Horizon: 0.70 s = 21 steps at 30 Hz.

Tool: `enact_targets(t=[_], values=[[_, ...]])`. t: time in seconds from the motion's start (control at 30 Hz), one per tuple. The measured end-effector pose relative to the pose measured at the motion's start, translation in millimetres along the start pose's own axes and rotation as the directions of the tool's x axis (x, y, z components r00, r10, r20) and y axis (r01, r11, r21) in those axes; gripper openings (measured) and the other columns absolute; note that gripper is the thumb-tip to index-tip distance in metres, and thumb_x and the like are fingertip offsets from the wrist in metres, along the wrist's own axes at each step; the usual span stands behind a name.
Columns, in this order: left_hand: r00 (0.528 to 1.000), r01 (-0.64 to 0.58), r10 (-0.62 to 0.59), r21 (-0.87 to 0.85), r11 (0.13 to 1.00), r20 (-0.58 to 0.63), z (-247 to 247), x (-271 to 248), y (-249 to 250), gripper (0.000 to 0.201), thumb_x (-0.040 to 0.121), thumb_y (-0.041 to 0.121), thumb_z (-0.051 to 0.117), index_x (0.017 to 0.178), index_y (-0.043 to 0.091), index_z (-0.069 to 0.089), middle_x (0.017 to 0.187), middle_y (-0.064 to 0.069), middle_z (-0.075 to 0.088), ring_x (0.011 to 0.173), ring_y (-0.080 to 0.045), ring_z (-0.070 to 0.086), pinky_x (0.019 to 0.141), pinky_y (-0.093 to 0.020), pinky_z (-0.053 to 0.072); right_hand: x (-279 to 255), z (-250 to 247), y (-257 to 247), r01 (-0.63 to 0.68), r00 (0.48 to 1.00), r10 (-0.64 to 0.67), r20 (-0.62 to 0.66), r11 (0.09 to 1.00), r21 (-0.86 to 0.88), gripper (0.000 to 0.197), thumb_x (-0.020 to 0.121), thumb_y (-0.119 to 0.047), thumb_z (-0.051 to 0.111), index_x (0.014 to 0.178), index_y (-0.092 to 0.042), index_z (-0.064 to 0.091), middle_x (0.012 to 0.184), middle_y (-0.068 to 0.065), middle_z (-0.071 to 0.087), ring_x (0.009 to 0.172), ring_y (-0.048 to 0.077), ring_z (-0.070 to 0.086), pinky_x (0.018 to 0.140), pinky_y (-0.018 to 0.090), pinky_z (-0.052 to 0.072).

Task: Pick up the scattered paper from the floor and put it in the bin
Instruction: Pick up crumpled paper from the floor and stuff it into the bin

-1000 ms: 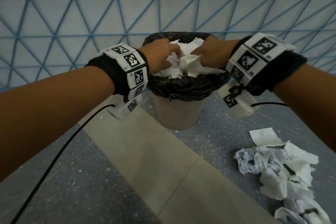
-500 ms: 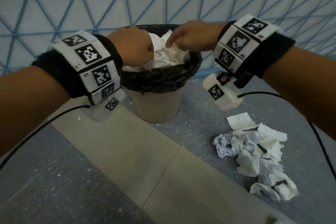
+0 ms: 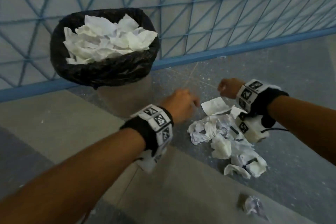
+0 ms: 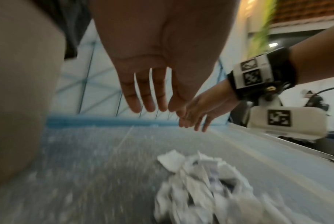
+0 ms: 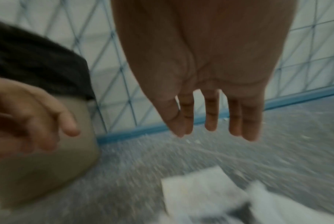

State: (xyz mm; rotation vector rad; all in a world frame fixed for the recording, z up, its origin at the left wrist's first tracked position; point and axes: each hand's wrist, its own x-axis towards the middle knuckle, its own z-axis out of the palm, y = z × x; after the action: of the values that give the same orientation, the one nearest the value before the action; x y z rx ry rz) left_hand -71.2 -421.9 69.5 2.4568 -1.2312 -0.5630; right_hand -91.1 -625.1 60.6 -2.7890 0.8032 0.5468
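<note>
Both hands are low over the floor and both are empty. The left hand (image 3: 179, 104) has its palm down and its fingers (image 4: 141, 97) straight and a little apart, as the left wrist view shows well. It hangs just beside the left edge of the paper pile (image 3: 225, 136), and it does not touch any paper. The right hand (image 3: 228, 88) is above the far end of the same pile. Its fingers (image 5: 211, 115) also point down, long and relaxed, with small gaps between them, and nothing is between them. From the head view the right hand looks a bit rounded, but the right wrist view shows the fingers are stretched out.

The paper pile lies on the grey speckled floor (image 3: 291, 82), between the two wrists. It is made of many crumpled white pieces, and some of them have dark print. One flatter sheet (image 3: 214, 105) lies at the far end of the pile, close under the right hand. One more crumpled piece (image 3: 253, 206) lies alone, nearer to the person and well apart from the pile.

The bin (image 3: 104, 49) stands to the left of the hands, against a wall with blue crossing lines (image 3: 218, 5). It has a black bag (image 3: 101, 72) folded over its rim, and white crumpled paper fills it up to the top. The wrist views are blurred, so small details of the paper are not clear there.
</note>
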Motion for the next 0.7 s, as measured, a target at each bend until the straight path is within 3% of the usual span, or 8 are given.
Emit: enact_targets(t=[0.07, 0.13, 0.23, 0.3, 0.4, 0.53, 0.63, 0.7], values=[[0.984, 0.074, -0.072, -0.002, 0.997, 0.16, 33, 13, -1, 0.042, 0.09, 0.01, 0.048, 0.131, 0.022, 0.049, 0.139, -0.01, 0.042, 0.129, -0.034, 0.039, 0.109, -0.045, 0.036, 2, 32, 25, -0.105, 0.986, 0.117, 0.12, 0.989, -0.102, 0.056, 0.088, -0.037, 0.055, 0.137, -0.016, 0.038, 0.141, 0.023, 0.042, 0.127, 0.038, 0.044, 0.106, 0.041, 0.04], [0.968, 0.104, -0.101, 0.001, 0.995, 0.23, 55, 22, 3, 0.056, 0.091, 0.013, 0.049, 0.141, 0.029, 0.031, 0.15, -0.007, 0.025, 0.135, -0.037, 0.028, 0.111, -0.049, 0.033, -2, 52, 38, -0.192, 0.965, 0.206, 0.164, 0.976, -0.098, 0.07, 0.09, -0.047, 0.049, 0.145, -0.017, 0.019, 0.15, 0.022, 0.027, 0.134, 0.039, 0.033, 0.11, 0.039, 0.035], [0.962, 0.093, -0.1, 0.039, 0.995, 0.253, 74, 35, 12, 0.071, 0.089, 0.023, 0.056, 0.145, 0.038, 0.015, 0.157, -0.005, 0.004, 0.137, -0.043, 0.018, 0.109, -0.052, 0.032, -8, 70, 40, -0.301, 0.931, 0.264, 0.253, 0.946, 0.123, 0.073, 0.094, -0.038, 0.044, 0.147, -0.008, 0.003, 0.156, 0.02, 0.011, 0.142, 0.036, 0.02, 0.112, 0.034, 0.023], [0.953, 0.076, -0.09, 0.06, 0.995, 0.29, 85, 42, 18, 0.079, 0.086, 0.026, 0.06, 0.144, 0.042, 0.01, 0.157, -0.005, -0.002, 0.137, -0.046, 0.016, 0.106, -0.053, 0.034, -4, 78, 39, -0.288, 0.944, 0.247, 0.22, 0.94, 0.182, 0.075, 0.094, -0.036, 0.046, 0.148, -0.01, 0.001, 0.156, 0.021, 0.009, 0.143, 0.037, 0.016, 0.115, 0.036, 0.02], [0.944, 0.018, -0.055, 0.116, 0.993, 0.325, 101, 42, 20, 0.075, 0.085, 0.026, 0.063, 0.144, 0.038, 0.018, 0.154, -0.008, 0.008, 0.136, -0.043, 0.019, 0.105, -0.05, 0.036, 6, 85, 38, -0.186, 0.975, 0.165, 0.146, 0.973, 0.138, 0.081, 0.087, -0.047, 0.052, 0.147, -0.031, 0.0, 0.155, 0.022, 0.009, 0.14, 0.045, 0.02, 0.114, 0.049, 0.024], [0.956, 0.0, -0.037, 0.128, 0.992, 0.289, 113, 35, 8, 0.061, 0.078, 0.008, 0.067, 0.13, 0.022, 0.039, 0.136, -0.013, 0.029, 0.122, -0.037, 0.035, 0.094, -0.047, 0.046, 9, 89, 26, 0.065, 0.982, -0.058, 0.182, 0.997, -0.032, 0.074, 0.086, -0.048, 0.05, 0.143, -0.047, 0.001, 0.156, 0.012, 0.007, 0.138, 0.045, 0.016, 0.113, 0.055, 0.026], [0.96, -0.014, -0.019, 0.114, 0.993, 0.281, 112, 29, -4, 0.051, 0.078, 0.012, 0.069, 0.122, 0.017, 0.044, 0.126, -0.014, 0.038, 0.113, -0.035, 0.043, 0.088, -0.044, 0.049, 8, 89, 13, 0.265, 0.943, -0.219, 0.251, 0.949, -0.167, 0.06, 0.093, -0.033, 0.045, 0.144, -0.04, 0.015, 0.154, 0.014, 0.009, 0.138, 0.043, 0.017, 0.113, 0.049, 0.029], [0.971, 0.017, -0.031, 0.061, 0.998, 0.238, 108, 22, -13, 0.037, 0.085, 0.017, 0.062, 0.119, 0.013, 0.048, 0.123, -0.016, 0.044, 0.11, -0.034, 0.049, 0.086, -0.04, 0.046, 8, 88, 3, 0.357, 0.923, -0.318, 0.219, 0.918, -0.173, 0.051, 0.093, -0.025, 0.047, 0.141, -0.024, 0.032, 0.147, 0.018, 0.025, 0.132, 0.039, 0.031, 0.109, 0.043, 0.035]])
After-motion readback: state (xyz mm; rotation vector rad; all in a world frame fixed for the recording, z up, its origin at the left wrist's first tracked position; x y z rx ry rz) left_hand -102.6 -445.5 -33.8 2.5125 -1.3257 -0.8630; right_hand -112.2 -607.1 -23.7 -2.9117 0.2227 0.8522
